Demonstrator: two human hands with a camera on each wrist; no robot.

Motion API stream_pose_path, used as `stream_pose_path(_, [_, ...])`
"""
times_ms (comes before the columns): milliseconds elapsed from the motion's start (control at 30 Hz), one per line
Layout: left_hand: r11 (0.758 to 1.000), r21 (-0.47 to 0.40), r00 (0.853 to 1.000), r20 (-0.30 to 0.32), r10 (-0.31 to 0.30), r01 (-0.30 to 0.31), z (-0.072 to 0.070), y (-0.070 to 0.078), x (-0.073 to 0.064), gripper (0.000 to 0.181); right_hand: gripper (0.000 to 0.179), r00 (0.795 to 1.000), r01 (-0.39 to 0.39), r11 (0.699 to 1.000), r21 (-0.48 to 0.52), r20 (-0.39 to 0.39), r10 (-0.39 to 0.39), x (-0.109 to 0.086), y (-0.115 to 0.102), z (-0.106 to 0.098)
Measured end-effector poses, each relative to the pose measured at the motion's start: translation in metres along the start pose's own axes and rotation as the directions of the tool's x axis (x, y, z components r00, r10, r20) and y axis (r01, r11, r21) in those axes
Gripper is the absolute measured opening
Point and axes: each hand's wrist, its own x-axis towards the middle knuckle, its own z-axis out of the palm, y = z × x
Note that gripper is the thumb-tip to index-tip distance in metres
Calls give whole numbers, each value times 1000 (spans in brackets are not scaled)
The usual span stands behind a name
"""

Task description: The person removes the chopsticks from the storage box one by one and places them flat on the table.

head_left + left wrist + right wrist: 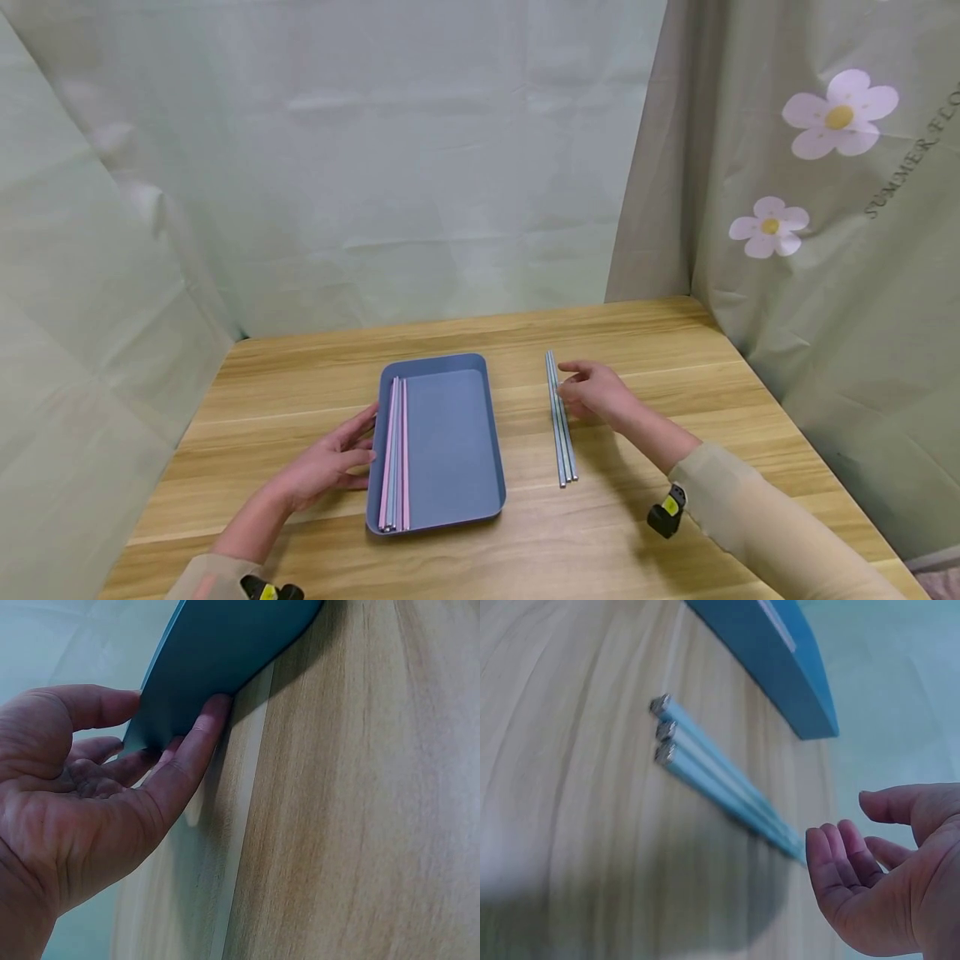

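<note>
Along the left side of a blue-grey tray (454,450), my left hand (330,462) rests its fingers against the outer wall. In the left wrist view, the thumb touches the edge of the tray (217,656) and the fingers (196,742) lie on its side. Inside the tray, several pink and bluish chopsticks (395,454) lie lengthwise along the left wall. Three light blue chopsticks (561,425) with metallic ends lie side by side on the table. My right hand (592,392) hovers beside their upper half, fingers loosely bent, holding nothing. The right wrist view shows these chopsticks (720,776) apart from the palm.
A wood-grain table (517,567) carries everything. Pale curtain cloth (450,167) hangs behind and at both sides, with printed flowers (840,115) on the right. A strip of table separates the tray from the three chopsticks.
</note>
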Motion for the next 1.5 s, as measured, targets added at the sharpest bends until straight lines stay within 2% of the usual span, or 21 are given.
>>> stream_pose_path(233, [1000, -2, 1000, -3, -2, 2, 0, -1, 1, 83, 57, 998, 70, 997, -24, 11, -69, -2, -17, 10])
stream_pose_path(433, [1000, 4, 1000, -13, -4, 4, 0, 0, 1, 82, 55, 996, 85, 996, -3, 6, -85, -1, -33, 26])
stream_pose_path(733, [1000, 10, 1000, -16, -10, 10, 1, 0, 1, 81, 56, 989, 121, 992, 33, 86, -123, -2, -54, 57])
stream_pose_path(1067, [1000, 7, 1000, -3, -2, 2, 2, 1, 0, 81, 55, 978, 122, 992, 42, 167, -128, -2, -65, 98])
stream_pose_path(1333, [1000, 6, 1000, -6, -6, 7, 2, 1, -1, 81, 51, 967, 77, 996, 51, 240, -87, 3, -68, 128])
stream_pose_path(1500, [1000, 10, 1000, -13, -17, 17, 2, 2, -1, 81, 53, 948, 1, 992, 129, 317, -42, 9, -68, 148])
